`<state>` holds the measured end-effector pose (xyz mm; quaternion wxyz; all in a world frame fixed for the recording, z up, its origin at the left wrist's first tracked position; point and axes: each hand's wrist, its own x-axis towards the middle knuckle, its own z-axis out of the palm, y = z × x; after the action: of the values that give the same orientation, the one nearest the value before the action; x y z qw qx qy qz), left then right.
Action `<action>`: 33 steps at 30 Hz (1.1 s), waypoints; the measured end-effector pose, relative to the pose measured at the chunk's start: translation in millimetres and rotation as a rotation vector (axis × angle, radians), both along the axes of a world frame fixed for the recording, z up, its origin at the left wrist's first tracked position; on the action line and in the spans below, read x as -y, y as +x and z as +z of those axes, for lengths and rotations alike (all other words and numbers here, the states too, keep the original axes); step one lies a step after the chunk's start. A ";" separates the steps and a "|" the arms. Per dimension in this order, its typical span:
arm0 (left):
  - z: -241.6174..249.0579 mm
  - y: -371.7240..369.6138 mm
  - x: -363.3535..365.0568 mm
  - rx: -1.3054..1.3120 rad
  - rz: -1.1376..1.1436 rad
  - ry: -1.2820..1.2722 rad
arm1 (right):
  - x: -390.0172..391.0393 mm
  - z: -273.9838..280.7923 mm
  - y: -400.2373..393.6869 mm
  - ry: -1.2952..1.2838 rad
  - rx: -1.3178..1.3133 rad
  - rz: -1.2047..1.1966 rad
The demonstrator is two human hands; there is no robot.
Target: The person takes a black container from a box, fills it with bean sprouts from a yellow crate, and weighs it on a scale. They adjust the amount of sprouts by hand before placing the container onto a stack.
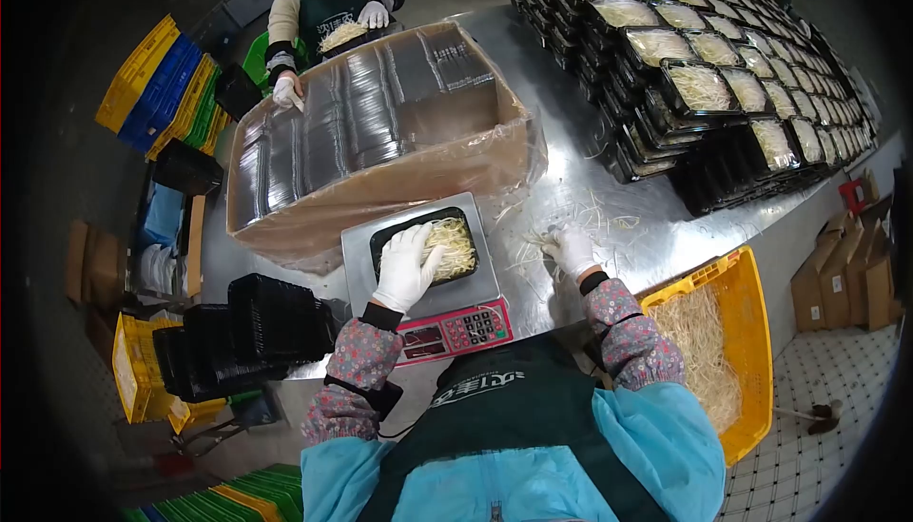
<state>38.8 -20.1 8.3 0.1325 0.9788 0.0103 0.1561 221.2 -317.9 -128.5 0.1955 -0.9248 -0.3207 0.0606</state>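
Note:
A black plastic tray [382, 237] of bean sprouts [453, 248] rests on the metal plate of a red digital scale [455, 331]. My left hand [407, 267], in a white glove, lies over the left part of the tray, fingers stretched across the sprouts and thumb apart. To the right of the scale, my gloved right hand [572, 250] is down at the steel table [542, 305], its fingers curled together around some loose sprouts. More loose sprouts [609, 221] are scattered just beyond it. The right fingertips are partly hidden by the hand.
A large carton [380, 185] of black lids or trays stands ahead; behind it a co-worker [328, 9] holds a tray of sprouts. Filled packs [699, 87] are stacked far right. A yellow crate [756, 332] of sprouts sits near right, stacked black trays [276, 318] near left.

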 end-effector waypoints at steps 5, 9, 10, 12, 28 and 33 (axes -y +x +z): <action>16.3 -18.3 -1.7 0.192 0.097 -0.103 | 5.8 24.1 14.7 0.155 -0.289 -0.157; -3.9 -38.0 -10.8 0.260 0.214 -0.572 | -12.5 94.8 15.6 0.385 -0.328 -0.040; -2.5 -42.7 -11.5 0.247 0.216 -0.614 | -23.6 120.7 12.5 0.411 -0.348 0.040; -2.9 -44.8 -10.8 0.310 0.211 -0.700 | -50.5 167.7 0.4 0.441 -0.319 0.211; -17.3 -50.5 -21.8 0.325 0.242 -0.543 | -138.3 204.1 -13.1 0.369 -0.235 0.639; -8.7 -28.8 -3.1 0.238 0.155 -0.188 | -119.2 197.7 -28.6 -0.077 -0.139 0.503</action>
<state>10.0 -17.0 -0.4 0.2112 0.9329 0.0843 0.2791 192.7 -198.7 69.3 0.1604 -0.8164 -0.5238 0.1827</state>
